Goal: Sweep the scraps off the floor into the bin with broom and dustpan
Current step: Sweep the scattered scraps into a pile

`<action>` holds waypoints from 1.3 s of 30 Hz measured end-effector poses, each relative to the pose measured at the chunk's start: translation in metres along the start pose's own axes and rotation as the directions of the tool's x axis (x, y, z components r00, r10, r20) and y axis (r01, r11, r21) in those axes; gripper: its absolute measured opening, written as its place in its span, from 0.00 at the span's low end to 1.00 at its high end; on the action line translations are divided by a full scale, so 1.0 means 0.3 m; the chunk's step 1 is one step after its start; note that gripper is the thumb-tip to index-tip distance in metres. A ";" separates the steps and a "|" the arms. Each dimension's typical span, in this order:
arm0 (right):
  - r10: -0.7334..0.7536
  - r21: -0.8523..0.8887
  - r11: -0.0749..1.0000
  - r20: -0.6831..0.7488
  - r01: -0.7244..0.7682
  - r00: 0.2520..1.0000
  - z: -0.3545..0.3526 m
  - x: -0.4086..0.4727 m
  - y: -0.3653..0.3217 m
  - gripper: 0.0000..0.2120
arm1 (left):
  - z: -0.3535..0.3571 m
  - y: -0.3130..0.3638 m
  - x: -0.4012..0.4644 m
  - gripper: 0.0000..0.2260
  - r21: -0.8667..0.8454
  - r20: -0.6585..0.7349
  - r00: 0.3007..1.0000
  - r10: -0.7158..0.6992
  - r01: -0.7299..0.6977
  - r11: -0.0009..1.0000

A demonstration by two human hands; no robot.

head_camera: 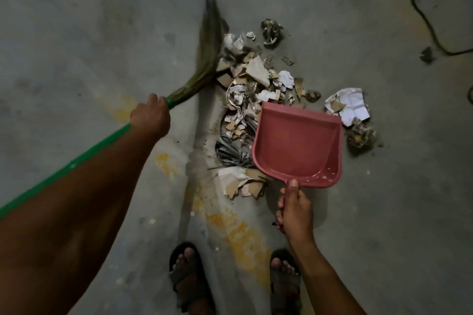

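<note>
Left, broom (208, 41) bristles edge scraps (245, 100); dustpan (298, 143) opposite.

The scraps (252, 100) lie heaped on the floor (76, 20) ahead of the two feet (189, 276). The broom (204, 54) lies to the heap's left, its bristles touching it, its handle in the left hand (151, 116). The dustpan (298, 143), held by the right hand (295, 208), sits against the heap's right side. More scraps lie right of the pan. A cable (425, 23) runs along the floor's far right corner.
</note>
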State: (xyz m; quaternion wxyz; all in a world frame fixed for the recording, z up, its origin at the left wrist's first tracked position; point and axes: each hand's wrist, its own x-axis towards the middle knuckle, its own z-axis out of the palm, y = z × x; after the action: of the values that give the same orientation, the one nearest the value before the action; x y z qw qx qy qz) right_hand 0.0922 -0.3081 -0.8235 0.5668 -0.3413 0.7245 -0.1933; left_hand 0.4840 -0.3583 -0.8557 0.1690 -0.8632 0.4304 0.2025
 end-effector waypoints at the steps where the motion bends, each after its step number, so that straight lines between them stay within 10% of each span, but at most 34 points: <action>1: 0.005 0.004 1.000 0.003 -0.005 1.000 0.004 -0.007 0.008 0.23 | 0.039 -0.012 -0.034 0.20 0.008 0.000 1.000 0.030 -0.030 1.000; 17: 0.034 -0.003 0.999 -0.028 -0.034 0.999 -0.109 -0.144 0.117 0.23 | 0.372 -0.060 -0.541 0.31 0.104 0.082 0.936 0.343 -0.350 0.931; 28: 0.045 -0.002 0.999 -0.103 -0.045 0.994 -0.350 -0.195 0.118 0.23 | 0.403 0.041 -0.951 0.21 -0.451 -0.094 0.996 -0.007 -0.036 0.892; 35: 0.023 -0.032 0.999 -0.088 -0.026 0.996 -0.451 -0.164 0.131 0.23 | 0.429 -0.021 -0.850 0.16 -0.363 0.134 0.959 -0.250 0.283 0.888; 39: 0.016 -0.031 0.999 -0.093 -0.019 0.996 -0.450 -0.156 0.161 0.23 | 0.468 -0.013 -0.875 0.17 -0.144 0.222 0.969 -0.109 0.143 0.979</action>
State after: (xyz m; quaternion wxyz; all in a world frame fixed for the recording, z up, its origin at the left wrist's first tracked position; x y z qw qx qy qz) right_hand -0.0441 -0.2557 -0.7854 0.5288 -0.3348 0.7558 -0.1924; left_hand 0.3148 -0.1134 -0.8461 0.1572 -0.8729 0.3365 0.3164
